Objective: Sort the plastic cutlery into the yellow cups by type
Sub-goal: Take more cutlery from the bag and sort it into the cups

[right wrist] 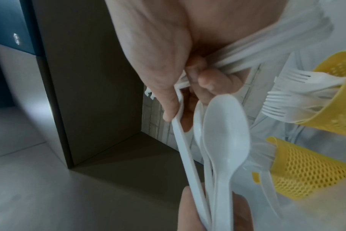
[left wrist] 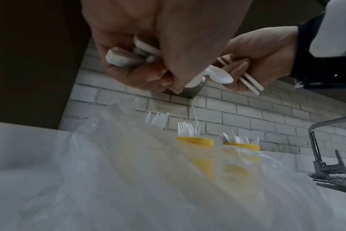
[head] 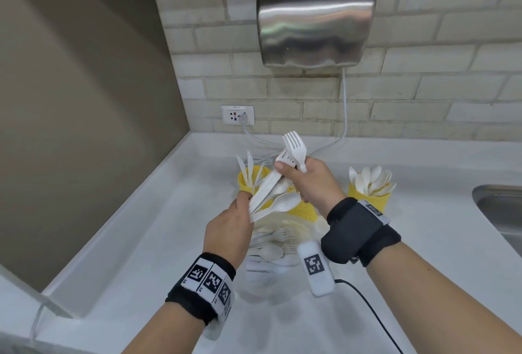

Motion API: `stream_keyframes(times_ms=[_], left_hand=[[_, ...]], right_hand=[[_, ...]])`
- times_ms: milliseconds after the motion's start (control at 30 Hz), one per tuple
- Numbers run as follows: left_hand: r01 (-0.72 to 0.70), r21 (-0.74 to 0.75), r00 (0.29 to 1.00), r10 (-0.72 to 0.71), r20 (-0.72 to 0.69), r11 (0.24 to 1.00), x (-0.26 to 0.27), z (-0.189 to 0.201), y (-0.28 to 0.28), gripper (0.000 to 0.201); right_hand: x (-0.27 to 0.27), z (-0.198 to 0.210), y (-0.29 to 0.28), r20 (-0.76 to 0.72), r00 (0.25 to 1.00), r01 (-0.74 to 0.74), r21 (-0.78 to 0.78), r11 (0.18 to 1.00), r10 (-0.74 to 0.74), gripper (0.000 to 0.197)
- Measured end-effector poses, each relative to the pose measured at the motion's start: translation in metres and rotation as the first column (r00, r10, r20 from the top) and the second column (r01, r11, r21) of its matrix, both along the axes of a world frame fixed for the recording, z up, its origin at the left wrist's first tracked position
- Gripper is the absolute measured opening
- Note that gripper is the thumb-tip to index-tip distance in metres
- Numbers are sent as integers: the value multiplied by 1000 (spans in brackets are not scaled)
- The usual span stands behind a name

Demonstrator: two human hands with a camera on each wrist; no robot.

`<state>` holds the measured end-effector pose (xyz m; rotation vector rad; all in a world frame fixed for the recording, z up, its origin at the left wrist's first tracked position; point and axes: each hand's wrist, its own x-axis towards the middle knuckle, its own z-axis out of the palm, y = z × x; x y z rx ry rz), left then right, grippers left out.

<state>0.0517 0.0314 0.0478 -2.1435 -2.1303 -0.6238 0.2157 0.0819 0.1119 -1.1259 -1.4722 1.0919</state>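
Both hands hold cutlery above the clear bag [head: 268, 252]: left hand [head: 228, 229] fingers curled round a mixed bunch [head: 271, 192], right hand [head: 313, 181] gripping forks [head: 295, 146], w/ three yellow cups [head: 370, 195] behind on the counter [head: 141, 240].

square coded markers on left wristband [head: 210, 279], small label on wall socket [head: 237, 115] unreadable

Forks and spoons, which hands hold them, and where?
Right hand grips forks by their handles. Left hand grips the spoons by their handles.
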Motion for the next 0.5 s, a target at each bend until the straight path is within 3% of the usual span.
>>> stream_keyframes(times_ms=[100, 233, 367, 500], left_hand=[[-14, -9, 1000, 14, -3, 1000, -3, -2, -1, 33], [-35, -37, 999, 35, -2, 999, -7, -1, -2, 32], [-35, -36, 996, 38, 85, 999, -10, 2, 0, 23], [-1, -51, 962, 14, 271, 999, -11, 3, 4, 14]], right_hand=[[5, 3, 5, -150, 987, 63, 1, 998, -62, 16], [18, 11, 18, -373, 906, 253, 89, 963, -203, 16], [29, 9, 40, -318, 865, 464, 212, 860, -389, 17], [36, -4, 62, -157, 891, 454, 252, 855, -426, 34]])
